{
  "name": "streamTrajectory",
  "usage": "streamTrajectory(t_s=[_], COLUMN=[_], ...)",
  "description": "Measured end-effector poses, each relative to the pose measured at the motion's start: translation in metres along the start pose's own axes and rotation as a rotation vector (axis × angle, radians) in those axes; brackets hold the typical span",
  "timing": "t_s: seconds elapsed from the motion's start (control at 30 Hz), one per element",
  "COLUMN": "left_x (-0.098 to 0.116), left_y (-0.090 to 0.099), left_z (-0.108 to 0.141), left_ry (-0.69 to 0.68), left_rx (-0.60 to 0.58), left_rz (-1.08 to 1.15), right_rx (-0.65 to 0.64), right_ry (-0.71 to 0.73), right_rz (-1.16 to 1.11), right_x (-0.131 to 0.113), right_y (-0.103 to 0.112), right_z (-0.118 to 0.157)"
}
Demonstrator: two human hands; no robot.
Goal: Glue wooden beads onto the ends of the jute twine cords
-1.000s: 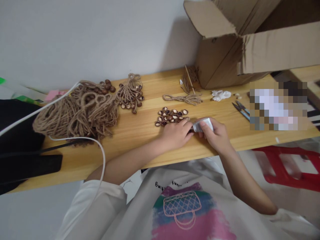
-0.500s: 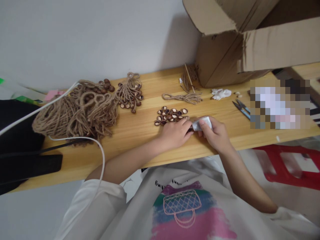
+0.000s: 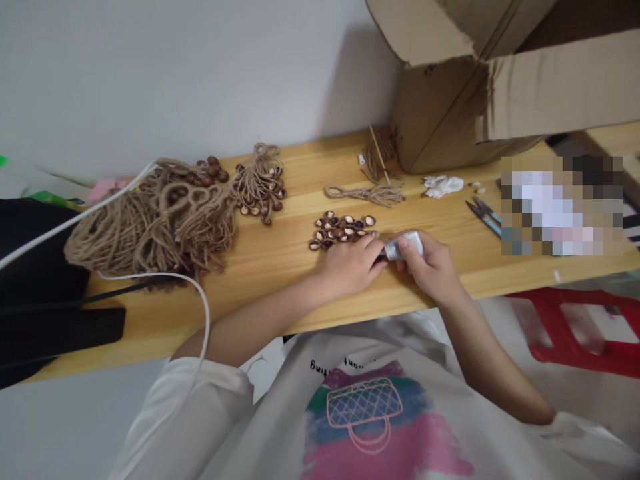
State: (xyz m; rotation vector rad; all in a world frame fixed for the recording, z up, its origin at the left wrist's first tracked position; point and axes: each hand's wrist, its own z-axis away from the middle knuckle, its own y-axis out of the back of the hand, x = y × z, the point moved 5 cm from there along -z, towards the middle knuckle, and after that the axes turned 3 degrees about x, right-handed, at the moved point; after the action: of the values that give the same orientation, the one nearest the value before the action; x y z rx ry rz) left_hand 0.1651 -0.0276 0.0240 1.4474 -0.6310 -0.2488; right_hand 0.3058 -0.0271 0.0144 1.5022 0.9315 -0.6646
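My right hand [image 3: 433,263] grips a small whitish tube [image 3: 404,247], its narrow end pointing left toward my other hand. Beside it, my left hand [image 3: 353,267] rests low over the front of the nut shells [image 3: 339,232], fingers pressed together around a dark shell piece mostly hidden under them. Several brown shells with pale or dark insides lie just behind that hand. Farther back is a looped bundle of twine [image 3: 367,194].
Large twine bundles [image 3: 150,227] and a smaller one with shells [image 3: 263,190] lie left, crossed by a white cable [image 3: 205,300]. A cardboard box [image 3: 445,113] stands back right, near crumpled tissue [image 3: 443,186], blue-handled snips [image 3: 484,217] and a red stool [image 3: 550,333].
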Motion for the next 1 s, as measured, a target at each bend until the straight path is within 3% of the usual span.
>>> streamTrajectory(t_s=[1.0], left_x=[-0.0001], left_y=[-0.0008], left_z=[0.0], left_ry=[-0.017], left_rx=[0.032], left_rz=[-0.012], right_rx=[0.022], right_ry=[-0.038], right_rz=[-0.001], right_x=[0.0], right_y=[0.0007], right_z=[0.0011])
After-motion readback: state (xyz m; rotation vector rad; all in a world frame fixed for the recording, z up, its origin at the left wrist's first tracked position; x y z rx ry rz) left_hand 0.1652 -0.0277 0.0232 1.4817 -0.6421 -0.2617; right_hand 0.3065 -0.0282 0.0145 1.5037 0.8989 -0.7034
